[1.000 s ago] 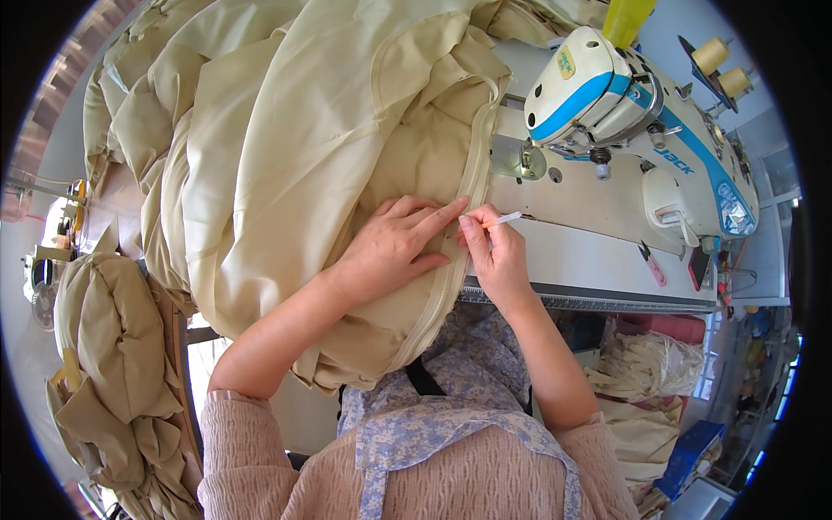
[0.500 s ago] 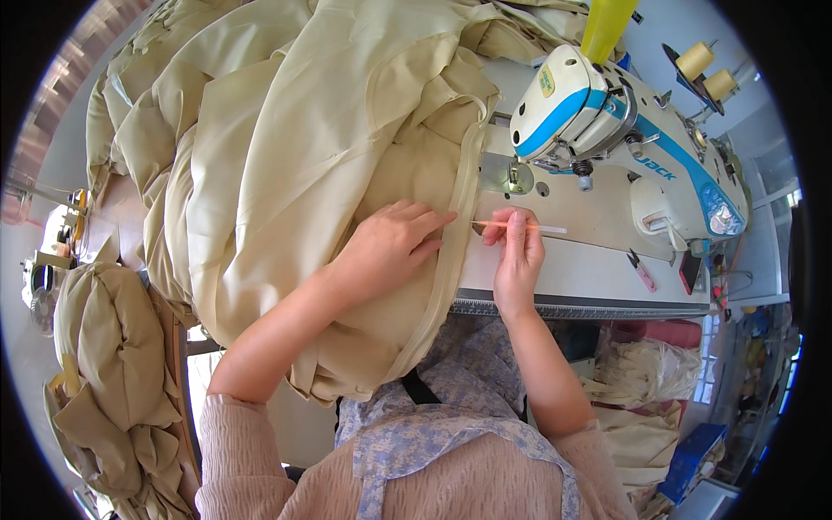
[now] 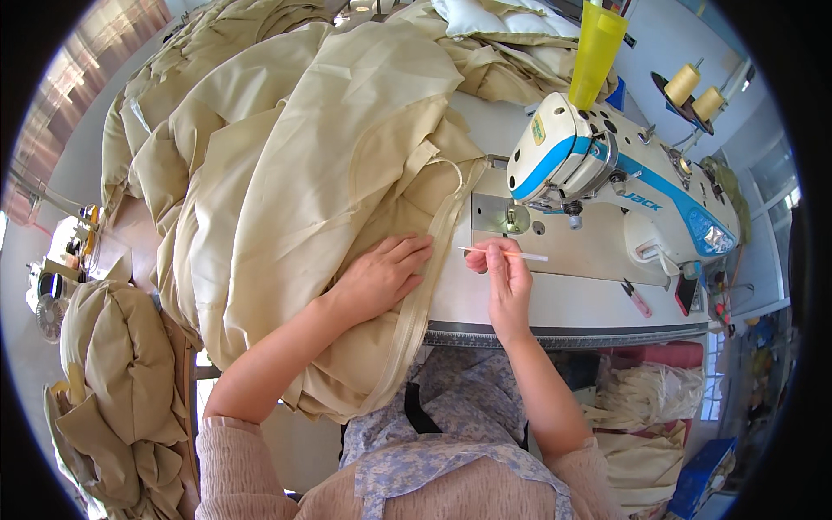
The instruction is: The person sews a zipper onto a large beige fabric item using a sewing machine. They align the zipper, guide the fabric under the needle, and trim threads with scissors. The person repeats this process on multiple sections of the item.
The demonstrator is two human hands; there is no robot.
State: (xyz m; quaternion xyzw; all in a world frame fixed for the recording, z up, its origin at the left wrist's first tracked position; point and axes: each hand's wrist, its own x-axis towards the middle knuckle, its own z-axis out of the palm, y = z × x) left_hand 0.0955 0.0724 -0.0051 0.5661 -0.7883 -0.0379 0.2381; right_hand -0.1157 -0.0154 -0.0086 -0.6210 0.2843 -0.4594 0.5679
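Note:
My left hand (image 3: 381, 276) lies with fingers spread on a large heap of beige fabric (image 3: 308, 147), just left of a long zipper band (image 3: 410, 312) along its right side. My right hand (image 3: 503, 270) is closed on a thin white-and-orange stick (image 3: 530, 256), held over the white sewing table (image 3: 461, 299) to the right of the zipper, apart from the fabric. The white-and-blue sewing machine (image 3: 646, 186) stands just beyond it, its metal needle plate (image 3: 492, 214) above my right hand.
Snips (image 3: 635, 296) lie on the table's right. A yellow container (image 3: 596, 56) tops the machine, near thread cones (image 3: 683, 81). More beige fabric (image 3: 117, 364) hangs at left; a white cushion (image 3: 494, 17) sits at the back. Bundled cloth (image 3: 650, 399) and a blue box (image 3: 702, 472) are lower right.
My right hand has drawn back from the zipper band to the right, still holding the stick. My left hand has slid slightly down and left on the fabric. The view has shifted.

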